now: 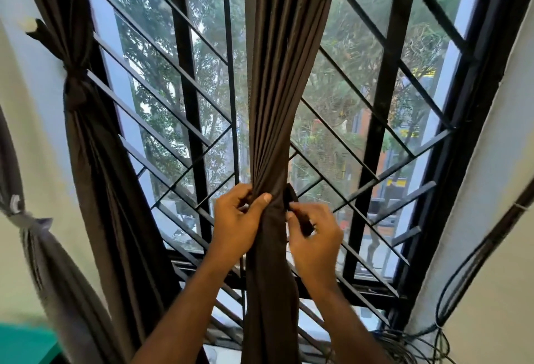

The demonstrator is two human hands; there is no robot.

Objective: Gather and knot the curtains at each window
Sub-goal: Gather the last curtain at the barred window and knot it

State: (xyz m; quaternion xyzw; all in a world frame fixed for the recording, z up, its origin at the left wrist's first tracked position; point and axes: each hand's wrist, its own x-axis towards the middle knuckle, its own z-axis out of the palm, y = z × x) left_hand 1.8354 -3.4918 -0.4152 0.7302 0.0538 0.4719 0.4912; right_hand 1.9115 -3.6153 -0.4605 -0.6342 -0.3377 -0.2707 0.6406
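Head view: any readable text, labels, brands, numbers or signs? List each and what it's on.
None can be read.
Yellow signs on the building outside the window: dark marks, too blurred to read.
Yellow patch higher up behind the trees: too blurred to tell whether it carries text.
Brown curtain, tie strap, left hand, right hand, window bars: no print visible.

A tall window [332, 80] with a black frame [468, 138] and black diagonal grille bars [161, 132] fills the view. Through its mesh show green trees [173, 54] and what may be an orange building [387, 161]. Pale walls [491, 219] flank it; black cables [450, 285] trail down the right wall.
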